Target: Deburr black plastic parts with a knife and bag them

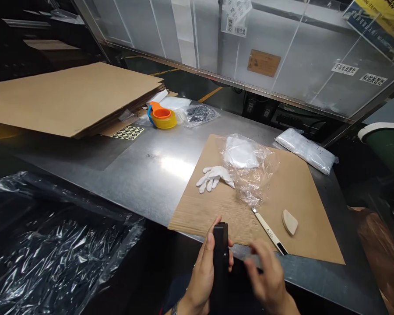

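Observation:
A long black object [220, 253] with a flat top stands upright in my left hand [203, 267], just off the table's front edge. My fingers wrap round it, and its lower part runs out of sight; its exact kind does not show. To its right, my right hand [265, 273] is apart from it, slightly blurred, with fingers spread and nothing in them. Beyond my hands lie a white-handled tool marked A26 [269, 232], a pale wedge-shaped block [289, 222] and a white glove [215, 177], all on a cardboard sheet [311, 197].
Clear plastic bags [254, 175] lie crumpled on the cardboard. Stacked cardboard sheets [75, 96] overhang the left, near a tape roll in an orange holder [162, 116]. A black plastic-lined container [59, 245] sits front left. A wrapped white packet [305, 148] lies at the right rear.

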Demonstrator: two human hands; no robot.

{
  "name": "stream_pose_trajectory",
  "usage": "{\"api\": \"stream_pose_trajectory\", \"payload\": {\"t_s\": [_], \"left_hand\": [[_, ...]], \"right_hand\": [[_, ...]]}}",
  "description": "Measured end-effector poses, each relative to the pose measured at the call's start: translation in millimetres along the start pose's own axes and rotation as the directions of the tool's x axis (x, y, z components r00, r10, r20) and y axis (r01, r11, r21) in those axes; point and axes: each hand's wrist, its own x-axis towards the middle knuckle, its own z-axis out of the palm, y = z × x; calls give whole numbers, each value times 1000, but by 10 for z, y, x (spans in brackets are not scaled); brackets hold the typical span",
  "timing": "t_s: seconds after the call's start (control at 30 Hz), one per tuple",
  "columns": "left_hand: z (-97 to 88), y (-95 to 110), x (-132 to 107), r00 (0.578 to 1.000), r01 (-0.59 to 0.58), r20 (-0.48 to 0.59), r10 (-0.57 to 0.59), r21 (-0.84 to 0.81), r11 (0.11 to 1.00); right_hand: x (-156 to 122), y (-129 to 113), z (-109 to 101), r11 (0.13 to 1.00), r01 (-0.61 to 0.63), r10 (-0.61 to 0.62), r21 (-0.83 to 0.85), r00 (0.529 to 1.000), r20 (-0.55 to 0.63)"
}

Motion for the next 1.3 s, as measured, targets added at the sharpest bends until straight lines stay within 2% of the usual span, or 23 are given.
{"api": "stream_pose_trajectory", "payload": {"t_s": [0.07,0.1,0.2,0.27,0.37,0.43,0.53,0.63,0.73,0.9,1.1,1.3], "left_hand": [[-35,-11,-3,1000,12,-4,-12,38,999],[-50,-15,-14,999,34,-8,-34,50,998],[-77,-15,-66,994,109,-24,-107,87,990],[-83,-13,-95,991,132,-25,-131,95,987],[-94,-25,-105,989,150,-14,-150,81,985],[-99,-38,-100,983,182,-12,-181,72,981],[-89,-44,-105,975,223,-25,-222,67,972],[-57,-26,-129,970,241,-47,-238,63,969],[-29,-1,-150,968,245,-65,-242,51,968],[-34,11,-154,960,279,-44,-276,67,958],[-71,-25,-126,955,298,-28,-297,51,953],[-76,-34,-112,963,268,-8,-268,50,962]], "right_hand": [[55,198,10,951,-174,169,-257,985,-43],[79,296,22,908,-215,212,-360,976,-48],[116,519,62,853,-190,227,-487,974,17],[112,574,72,861,-180,225,-476,974,37],[80,500,33,871,-195,237,-451,971,37],[57,359,-36,899,-182,222,-400,974,56],[35,78,-168,978,-65,91,-199,988,122],[29,-166,-274,997,13,4,-82,979,203],[18,-285,-319,988,30,9,-150,967,254],[-5,-300,-323,981,-12,70,-192,951,300],[-17,-288,-324,981,-7,65,-196,954,292],[-23,-277,-323,977,-6,71,-215,953,296]]}}
